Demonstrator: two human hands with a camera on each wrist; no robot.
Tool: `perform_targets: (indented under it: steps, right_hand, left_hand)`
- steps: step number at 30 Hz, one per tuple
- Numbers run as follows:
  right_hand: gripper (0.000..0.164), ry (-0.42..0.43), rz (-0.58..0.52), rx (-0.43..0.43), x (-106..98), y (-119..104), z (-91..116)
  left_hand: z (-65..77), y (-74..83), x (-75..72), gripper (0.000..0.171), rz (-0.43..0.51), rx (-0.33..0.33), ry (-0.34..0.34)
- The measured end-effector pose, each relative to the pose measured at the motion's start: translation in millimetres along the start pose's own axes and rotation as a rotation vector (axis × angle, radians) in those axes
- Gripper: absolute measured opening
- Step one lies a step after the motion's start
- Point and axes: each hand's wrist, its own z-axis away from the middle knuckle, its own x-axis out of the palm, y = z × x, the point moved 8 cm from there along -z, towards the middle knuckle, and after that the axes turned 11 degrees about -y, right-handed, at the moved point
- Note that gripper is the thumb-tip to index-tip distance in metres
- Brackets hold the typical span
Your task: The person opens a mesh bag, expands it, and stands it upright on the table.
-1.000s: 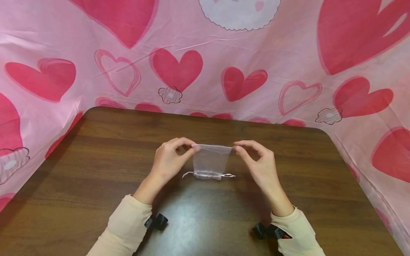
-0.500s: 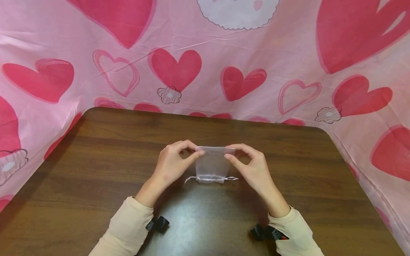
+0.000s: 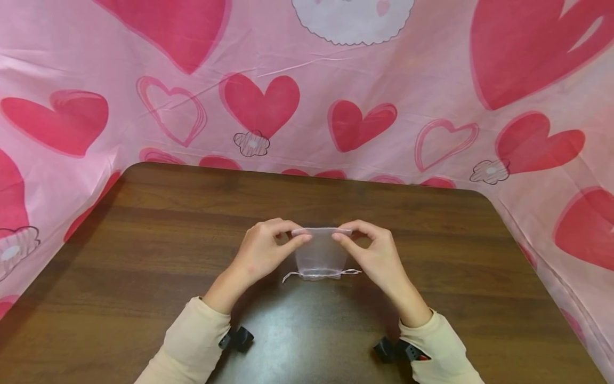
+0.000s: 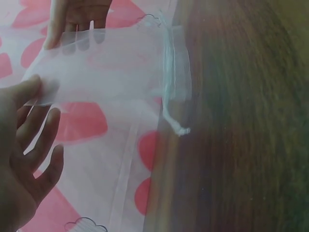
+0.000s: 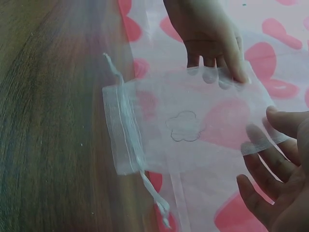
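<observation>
A small sheer white drawstring pouch (image 3: 321,256) hangs between both hands, its drawstring end lowest and towards the person. My left hand (image 3: 264,248) pinches one corner of the far, closed edge between thumb and fingers. At the opposite corner my right hand (image 3: 376,248) pinches the same edge. In the left wrist view the pouch (image 4: 111,67) is stretched flat, with a knotted white cord (image 4: 169,96) near its mouth. Fingers show through the thin mesh of the pouch (image 5: 159,121) in the right wrist view. Nothing can be seen inside it.
A dark brown wooden table (image 3: 168,229) lies under the hands. Behind and at both sides hangs a pink cloth (image 3: 307,106) printed with red hearts. Black wrist devices (image 3: 237,338) are strapped at both beige sleeves (image 3: 192,341).
The pouch has come slightly down towards the person. My right hand has moved left, closer to the left hand, and its thumb now lies further in over the pouch.
</observation>
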Motion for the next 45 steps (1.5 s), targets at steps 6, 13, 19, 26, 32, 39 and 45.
perform_targets:
  steps: [6,13,19,26,32,39,45]
  right_hand:
    - [0.014,-0.063,0.027,-0.007,6,-2,0]
    - [0.01,-0.035,0.021,-0.035,5,-4,0]
    - [0.011,-0.027,0.019,-0.029,4,-5,0]
    - [0.011,-0.048,0.017,-0.036,6,-3,-1]
    - [0.009,-0.089,0.012,-0.051,10,-6,-1]
    - [0.01,-0.133,-0.027,-0.079,15,-13,1]
    - [0.013,-0.153,-0.068,-0.088,17,-19,2]
  left_hand:
    - [0.6,0.8,-1.3,0.008,0.01,-0.021,0.016]
    - [0.2,0.7,-1.9,0.007,0.026,-0.024,0.018]
    - [0.2,-1.6,3.1,0.01,0.059,-0.044,-0.05]
    - [2.3,-2.1,9.4,0.018,0.128,-0.077,-0.163]
    - [2.7,-0.7,9.9,0.022,0.171,-0.097,-0.199]
    - [3.5,2.5,12.2,0.019,0.095,-0.16,-0.228]
    - [3.4,8.3,15.0,0.011,0.071,-0.144,-0.23]
